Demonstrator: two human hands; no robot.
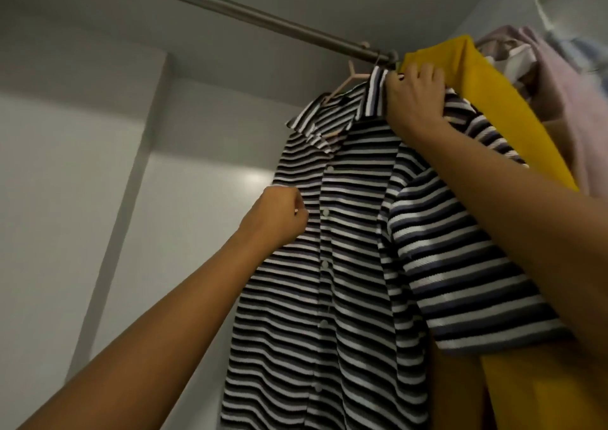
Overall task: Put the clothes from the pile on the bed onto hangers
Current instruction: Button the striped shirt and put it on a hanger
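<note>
Shirt: the striped shirt (329, 265), black, white and grey-blue, hangs full length under the rail. It is buttoned down the front, its collar is spread open, and one short sleeve juts toward the right.
Hanger: a pale pink hanger (343, 85) sits inside the shirt's neck. One arm shows above the collar, and the hook goes up to the rail just left of the right hand.
Rail: a grey metal rail (263, 18) runs on a slant from the upper left to the clothes at the right.
Right hand: the right hand (414, 97) is raised to the top of the shirt. Its fingers are curled over the shoulder cloth just beside the collar, gripping it close under the rail.
Left hand: the left hand (279, 214) is at chest height on the shirt's left edge. It is closed in a tight fist, pinching the cloth there, with the thumb tucked against the fingers.
Yellow garment: a yellow garment (493, 110) hangs right behind the shirt and touches it, draped down past the right forearm.
Pink garment: a pink garment (566, 100) hangs farther right on the same rail, bunched with other pale cloth that is too blurred to make out.
Wall: a plain white wall (82, 166) stands behind, with a pale patch of light just left of the shirt.
</note>
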